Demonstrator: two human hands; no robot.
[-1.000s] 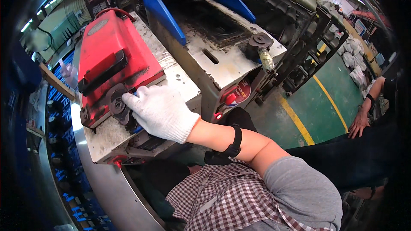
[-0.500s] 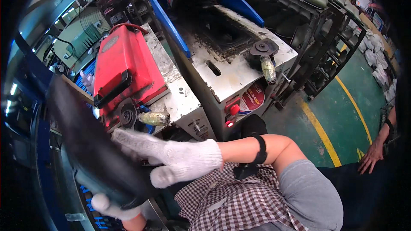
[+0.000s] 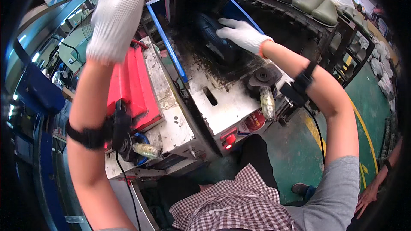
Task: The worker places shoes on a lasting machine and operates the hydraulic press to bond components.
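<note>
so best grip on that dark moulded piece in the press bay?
Likely from the front, over its upper rounded face, where the right hand already rests. The dark moulded piece lies back in the open bay between the blue rails, its far end hidden in shadow, so only the near, top side looks reachable. The left hand is raised clear.

Dark rubbery piece (image 3: 214,38), perhaps curved, inside press opening.
</note>
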